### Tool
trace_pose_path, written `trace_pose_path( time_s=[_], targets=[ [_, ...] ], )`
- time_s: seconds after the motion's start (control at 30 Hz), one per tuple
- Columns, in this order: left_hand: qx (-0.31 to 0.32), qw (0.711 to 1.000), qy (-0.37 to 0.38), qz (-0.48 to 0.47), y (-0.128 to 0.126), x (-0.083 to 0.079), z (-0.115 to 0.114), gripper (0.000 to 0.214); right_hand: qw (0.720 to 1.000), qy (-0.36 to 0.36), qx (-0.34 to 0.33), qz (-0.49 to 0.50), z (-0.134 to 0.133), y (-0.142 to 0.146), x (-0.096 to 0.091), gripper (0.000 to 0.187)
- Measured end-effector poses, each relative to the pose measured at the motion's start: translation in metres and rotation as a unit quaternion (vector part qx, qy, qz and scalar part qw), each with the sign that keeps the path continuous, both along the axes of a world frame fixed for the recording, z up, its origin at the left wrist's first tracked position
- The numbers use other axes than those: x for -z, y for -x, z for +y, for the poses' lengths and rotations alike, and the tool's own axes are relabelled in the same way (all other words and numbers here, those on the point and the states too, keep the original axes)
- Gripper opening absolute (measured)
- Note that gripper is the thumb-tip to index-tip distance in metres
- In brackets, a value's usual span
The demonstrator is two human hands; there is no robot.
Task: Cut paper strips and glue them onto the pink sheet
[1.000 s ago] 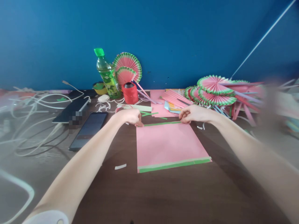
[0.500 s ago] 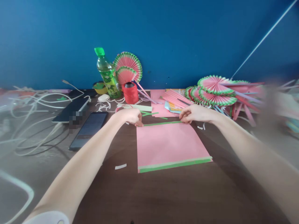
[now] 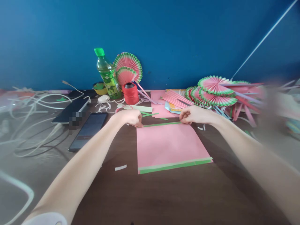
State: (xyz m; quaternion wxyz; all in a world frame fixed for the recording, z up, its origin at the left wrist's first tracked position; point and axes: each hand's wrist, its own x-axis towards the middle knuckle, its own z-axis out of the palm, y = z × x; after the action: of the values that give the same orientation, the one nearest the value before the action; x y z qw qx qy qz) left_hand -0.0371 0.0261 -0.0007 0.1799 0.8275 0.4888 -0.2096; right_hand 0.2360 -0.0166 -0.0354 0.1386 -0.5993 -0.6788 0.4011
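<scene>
While the pink sheet [image 3: 172, 143] lies flat on the counter [image 3: 173, 197], I have my left grip [image 3: 131, 117] and right grip [image 3: 195, 113] touching its far corners, both curled; whether they pinch it, I cannot tell. Just beyond and between them lie green strips [image 3: 150, 114].

A plain, matt-looking deep-blue wall [image 3: 164, 37] is filling the upper background, with a few tiny dark specks [image 3: 168, 78] dotting it near the middle. A thin, straight white line [image 3: 264, 39], perhaps a cord, is slanting across its right side. Soft light is leaving the left paler than the right. Below, a dark-brown, wood-grained tabletop [image 3: 164, 200] is stretching up to the wall.
</scene>
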Motion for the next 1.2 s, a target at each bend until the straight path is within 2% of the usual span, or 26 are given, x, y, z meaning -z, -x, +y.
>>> trace_pose_path(
  time_s=[0.1, 0.2, 0.27, 0.33, 0.43, 0.53, 0.73, 1.03, 1.2],
  targets=[
    [0.016, 0.998, -0.057, 0.005, -0.003, -0.006, -0.008, 0.017, 1.000, -0.006, -0.003, -0.002, 0.000, 0.000, -0.001, 0.009],
    [0.029, 0.979, -0.167, -0.115, -0.016, -0.005, -0.022, 0.025, 1.000, 0.002, -0.008, 0.003, 0.000, 0.000, -0.001, 0.010],
    [0.101, 0.947, -0.208, -0.225, -0.031, 0.006, -0.033, 0.031, 1.000, 0.006, -0.006, 0.005, 0.000, 0.000, -0.001, 0.010],
    [0.172, 0.927, -0.195, -0.271, -0.047, 0.025, -0.045, 0.037, 1.000, 0.002, -0.003, 0.012, 0.000, 0.000, -0.001, 0.009],
    [0.187, 0.922, -0.207, -0.267, -0.063, 0.055, -0.059, 0.044, 1.000, -0.001, -0.007, 0.020, 0.000, -0.002, 0.000, 0.008],
    [0.190, 0.922, -0.220, -0.255, -0.066, 0.071, -0.065, 0.048, 1.000, 0.004, -0.014, 0.017, 0.001, -0.004, 0.000, 0.009],
    [0.254, 0.910, -0.219, -0.245, -0.062, 0.068, -0.063, 0.046, 1.000, 0.007, -0.013, 0.022, 0.000, -0.005, -0.001, 0.009],
    [0.237, 0.916, -0.212, -0.246, -0.062, 0.064, -0.068, 0.048, 1.000, -0.018, -0.008, -0.003, -0.001, -0.002, -0.006, 0.009],
    [0.238, 0.903, -0.236, -0.269, -0.063, 0.066, -0.067, 0.046, 1.000, -0.024, -0.007, 0.004, -0.001, 0.000, -0.005, 0.009]
  ],
)
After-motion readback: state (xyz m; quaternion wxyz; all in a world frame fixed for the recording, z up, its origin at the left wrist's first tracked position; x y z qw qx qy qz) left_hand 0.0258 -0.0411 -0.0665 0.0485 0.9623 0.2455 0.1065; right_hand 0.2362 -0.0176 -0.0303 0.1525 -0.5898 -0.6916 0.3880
